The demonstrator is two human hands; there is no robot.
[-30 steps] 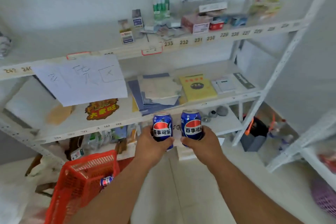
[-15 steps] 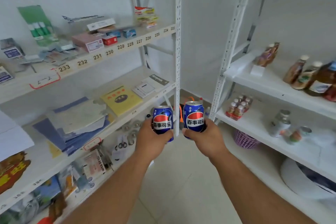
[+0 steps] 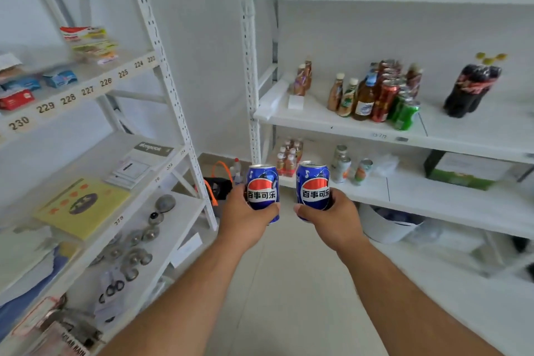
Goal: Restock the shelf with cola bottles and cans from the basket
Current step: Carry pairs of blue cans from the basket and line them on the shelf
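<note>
Your left hand (image 3: 245, 220) has a grip on one upright blue cola can (image 3: 262, 191); your right hand (image 3: 332, 220) grasps another (image 3: 313, 186). Both held side by side, apart, before the drinks shelf (image 3: 332, 121).

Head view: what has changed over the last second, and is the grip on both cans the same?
The view swung right: the red basket and stationery shelf slid off to the left, and the drinks shelf with bottles and cans came into view ahead. Nothing was picked up or let go. The left hand still grips its blue cola can, the right hand its blue cola can, both upright, side by side.
</note>
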